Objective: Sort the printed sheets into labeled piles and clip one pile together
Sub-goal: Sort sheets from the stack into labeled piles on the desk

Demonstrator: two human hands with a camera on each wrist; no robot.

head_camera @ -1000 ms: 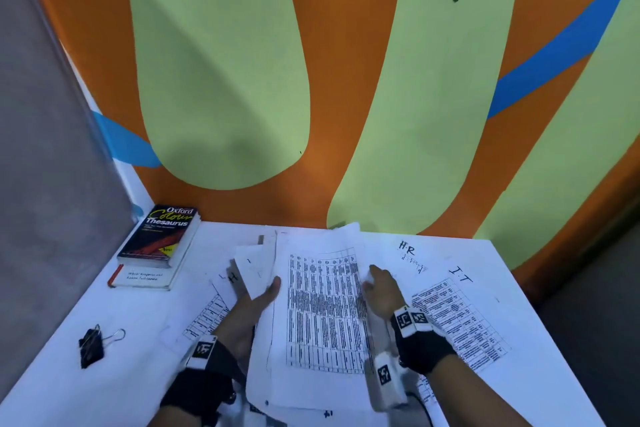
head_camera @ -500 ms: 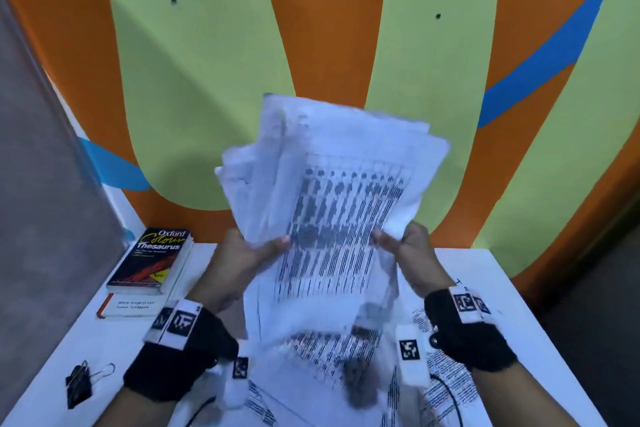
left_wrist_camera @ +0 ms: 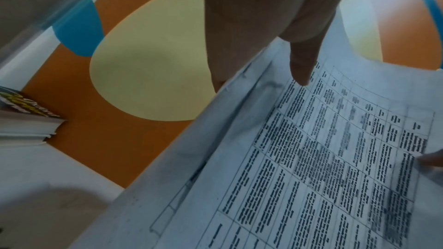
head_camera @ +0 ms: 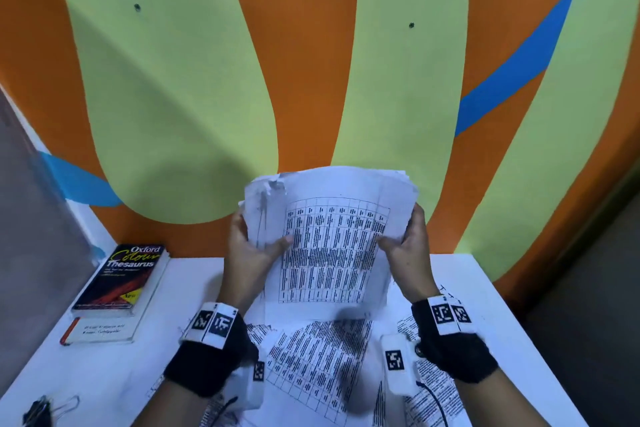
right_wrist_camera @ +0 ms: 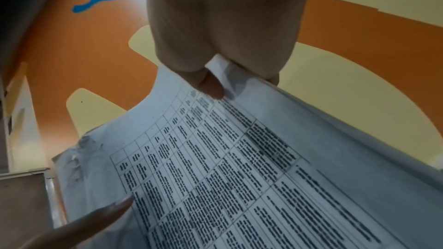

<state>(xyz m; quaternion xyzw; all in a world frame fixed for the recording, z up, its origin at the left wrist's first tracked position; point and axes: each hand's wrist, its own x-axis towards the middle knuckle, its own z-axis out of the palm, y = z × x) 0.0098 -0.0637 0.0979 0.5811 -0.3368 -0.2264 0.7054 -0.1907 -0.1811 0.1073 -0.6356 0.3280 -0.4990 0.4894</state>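
A stack of printed sheets (head_camera: 329, 246) with a table of text stands upright above the white table (head_camera: 104, 374). My left hand (head_camera: 256, 246) grips its left edge, thumb on the front. My right hand (head_camera: 405, 239) grips its right edge the same way. In the left wrist view my thumb (left_wrist_camera: 302, 67) presses the stack of sheets (left_wrist_camera: 311, 168). In the right wrist view my thumb (right_wrist_camera: 210, 84) pinches the stack of sheets (right_wrist_camera: 239, 168). More printed sheets (head_camera: 322, 364) lie flat below my hands. A black binder clip (head_camera: 38, 411) lies at the table's front left.
An Oxford Colour Thesaurus (head_camera: 124, 277) rests on another book (head_camera: 100, 331) at the back left. The orange, green and blue wall (head_camera: 311, 62) rises right behind the table. A grey panel (head_camera: 31, 218) bounds the left side. Handwritten labels sit partly hidden near my right wrist.
Both hands lifted the stack off the table, raised it high, then brought it lower and squared it upright. The sheets now look more even than half a second ago.
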